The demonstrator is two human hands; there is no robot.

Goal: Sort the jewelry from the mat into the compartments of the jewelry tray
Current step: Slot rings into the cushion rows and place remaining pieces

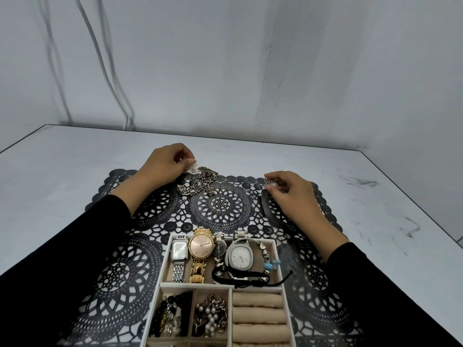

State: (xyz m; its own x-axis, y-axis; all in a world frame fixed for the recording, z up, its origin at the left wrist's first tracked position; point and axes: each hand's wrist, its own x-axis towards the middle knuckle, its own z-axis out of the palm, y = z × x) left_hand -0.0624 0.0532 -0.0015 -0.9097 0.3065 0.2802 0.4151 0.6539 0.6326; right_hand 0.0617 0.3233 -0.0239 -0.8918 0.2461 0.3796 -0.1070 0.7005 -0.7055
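At the upper middle of the frame the left hand (168, 163) has its fingertips curled in, with thumb and forefinger pinching a small charm (194, 169) at the far edge of the black lace mat (125, 271). The charm seems joined to the silver chain necklace (200, 184), which lies heaped on the mat just right of that hand, though the link is too small to be sure. Right of centre, the right hand (294, 196) pinches a small silver ornament (271, 182) between thumb and fingertips, its other fingers loosely bent, low over the mat's far right part. The jewelry tray (165, 261) sits on the mat at the bottom centre. Its long upper compartment holds four watches (201, 245) side by side, a black cord bracelet (240, 278) and a beaded bracelet with turquoise stones (271, 262). Below it, two small compartments hold dark beads (170, 314) and pearl pieces (211, 315), with beige ring rolls (258, 315) to their right. The mat rests on a white table (75, 159).
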